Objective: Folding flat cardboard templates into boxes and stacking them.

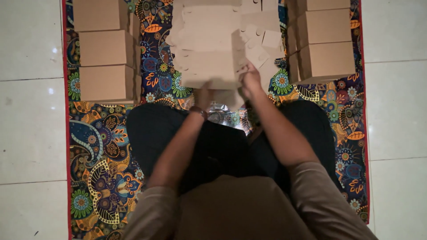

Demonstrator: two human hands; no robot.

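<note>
Patterned mat (102, 178) on pale tiles, folded cardboard boxes (106, 49) along both side edges.
Left hand (204, 95) and right hand (250, 79) each clamp the near edge of a flat cardboard blank (209, 66).

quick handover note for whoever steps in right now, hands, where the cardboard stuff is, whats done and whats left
Left hand and right hand both grip the near edge of the top flat cardboard blank.
The pile of unfolded blanks lies on the patterned mat, just past the knees.
Done: three folded boxes stacked on the left, at least three on the right.
Left: the blank in hand is still flat; more blanks lie in the pile.
</note>
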